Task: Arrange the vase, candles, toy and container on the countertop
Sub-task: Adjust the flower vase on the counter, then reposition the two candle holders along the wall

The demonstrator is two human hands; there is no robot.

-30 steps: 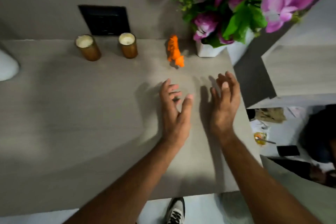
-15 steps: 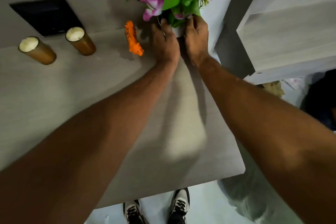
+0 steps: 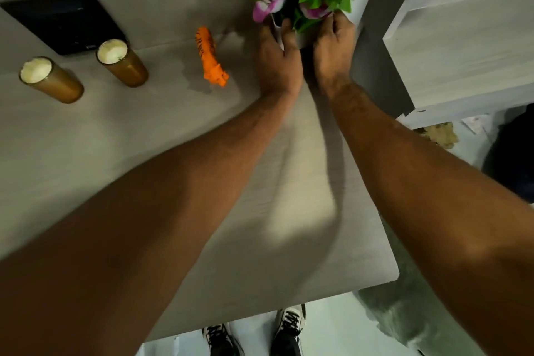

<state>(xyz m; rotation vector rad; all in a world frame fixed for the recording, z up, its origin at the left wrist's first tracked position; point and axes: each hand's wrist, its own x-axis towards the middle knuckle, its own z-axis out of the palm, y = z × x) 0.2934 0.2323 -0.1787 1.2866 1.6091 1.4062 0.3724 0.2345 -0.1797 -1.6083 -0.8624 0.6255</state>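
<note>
A white vase [image 3: 304, 37] full of purple flowers and green leaves stands at the back right of the grey countertop [image 3: 144, 139]. My left hand [image 3: 277, 61] grips its left side and my right hand [image 3: 333, 49] grips its right side; most of the vase body is hidden behind my fingers and the leaves. An orange toy tiger [image 3: 210, 57] lies just left of my left hand, apart from it. Two brown candles with white tops stand further left, one [image 3: 122, 62] nearer the toy and one [image 3: 50, 79] at the far left. No container is in view.
A black square panel [image 3: 62, 20] sits in the wall behind the candles. A grey wall edge and white shelving [image 3: 462, 43] rise close on the vase's right. The countertop's front edge [image 3: 274, 312] ends above my shoes on the floor.
One second ago both hands hovered open over the counter in front of the vase. They reached forward and closed on the vase's sides, and since half a second ago the grip has held.
</note>
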